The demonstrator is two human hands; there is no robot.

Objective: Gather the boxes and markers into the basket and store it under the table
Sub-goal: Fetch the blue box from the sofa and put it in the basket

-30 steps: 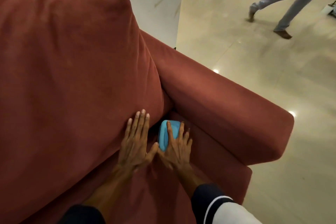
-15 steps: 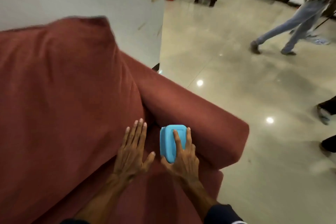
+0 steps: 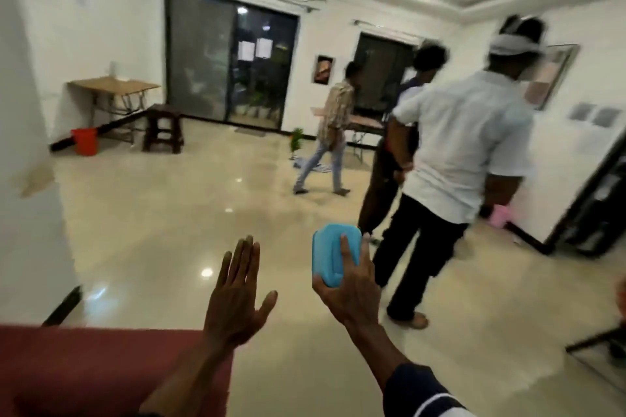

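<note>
**Carrying a box toward the basket**

The right hand (image 3: 352, 284) is raised in front of the body with its fingers curled over a small blue box (image 3: 333, 256), thumb beneath, so the box is clamped and clear of any surface. The left hand (image 3: 237, 294) is held up beside it, fingers straight and close together, thumb spread, holding nothing. A red sofa arm (image 3: 101, 366) lies at lower left; three people stand or walk on the tiled floor (image 3: 169, 230) ahead. No basket or markers are visible. The step in hand appears to be gathering: the next move calls for locating the basket and lowering the box into it.
</note>
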